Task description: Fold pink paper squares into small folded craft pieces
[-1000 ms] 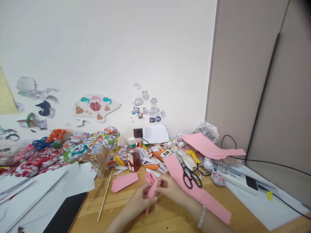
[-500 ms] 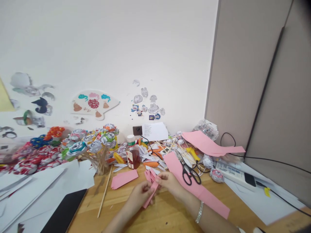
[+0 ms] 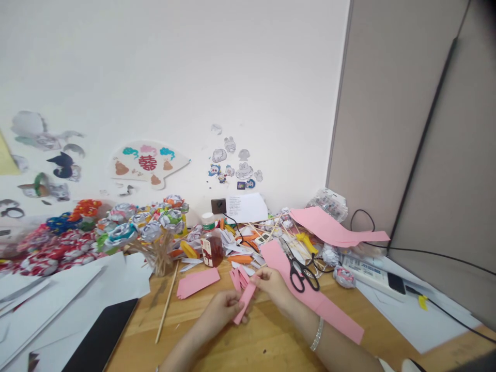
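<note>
Between both hands is a narrow folded strip of pink paper (image 3: 246,300), slanting up to the right just above the wooden table. My left hand (image 3: 222,312) pinches its lower part, thumb on top. The upper end is pinched by my right hand (image 3: 269,285), which has a sparkly bracelet at the wrist. Right behind the strip lie several folded pink pieces (image 3: 239,277). A stack of pink paper rectangles (image 3: 197,282) sits left of them. Black-handled scissors (image 3: 304,274) rest on a long pink sheet (image 3: 337,318), beside my right forearm.
A bottle (image 3: 211,245) stands behind the stack. Paper flowers on sticks (image 3: 155,232) fill the back left. One wooden stick (image 3: 167,305) and a black flat item (image 3: 103,336) lie at left, near white sheets (image 3: 50,305). A power strip (image 3: 372,279) lies at right.
The pink strip has turned slightly and now shows more of its flat face between my fingers. Both hands keep their pinch in nearly the same place; the view has shifted a little.
</note>
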`<state>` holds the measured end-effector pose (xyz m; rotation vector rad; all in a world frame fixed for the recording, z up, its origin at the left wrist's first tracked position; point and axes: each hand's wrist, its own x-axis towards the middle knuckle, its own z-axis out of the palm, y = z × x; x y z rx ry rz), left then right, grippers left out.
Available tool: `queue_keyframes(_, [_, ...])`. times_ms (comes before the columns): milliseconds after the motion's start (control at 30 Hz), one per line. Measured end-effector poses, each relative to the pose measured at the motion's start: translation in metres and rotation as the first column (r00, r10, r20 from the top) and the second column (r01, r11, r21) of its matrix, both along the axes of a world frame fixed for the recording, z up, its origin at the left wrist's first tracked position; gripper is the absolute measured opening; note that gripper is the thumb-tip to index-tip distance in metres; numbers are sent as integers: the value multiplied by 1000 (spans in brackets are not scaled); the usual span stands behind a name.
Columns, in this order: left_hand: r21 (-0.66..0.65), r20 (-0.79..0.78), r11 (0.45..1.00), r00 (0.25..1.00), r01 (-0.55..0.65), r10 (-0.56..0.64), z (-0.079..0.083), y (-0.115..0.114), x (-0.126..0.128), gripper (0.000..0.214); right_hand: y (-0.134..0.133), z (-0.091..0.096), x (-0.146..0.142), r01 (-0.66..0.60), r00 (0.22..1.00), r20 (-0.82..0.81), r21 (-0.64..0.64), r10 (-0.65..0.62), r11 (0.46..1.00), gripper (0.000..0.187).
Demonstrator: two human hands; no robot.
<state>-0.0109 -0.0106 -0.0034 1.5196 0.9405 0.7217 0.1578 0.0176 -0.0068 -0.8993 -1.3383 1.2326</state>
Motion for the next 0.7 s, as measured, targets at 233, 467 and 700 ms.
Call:
queue_keyframes(233, [-31, 3, 999, 999, -42, 42, -2, 0, 2, 40, 0, 1, 0, 20, 1000, -8, 3, -20, 1000, 32])
queue_keyframes(467, [-100, 27, 994, 999, -38, 41, 0, -2, 4, 36, 0, 1, 0, 11, 999, -31, -12, -11, 1000, 32])
queue_keyframes(700, [-70, 51, 997, 998, -44, 48, -6, 2, 4, 37, -9, 3, 0, -237, 971, -29, -195, 236, 952, 35])
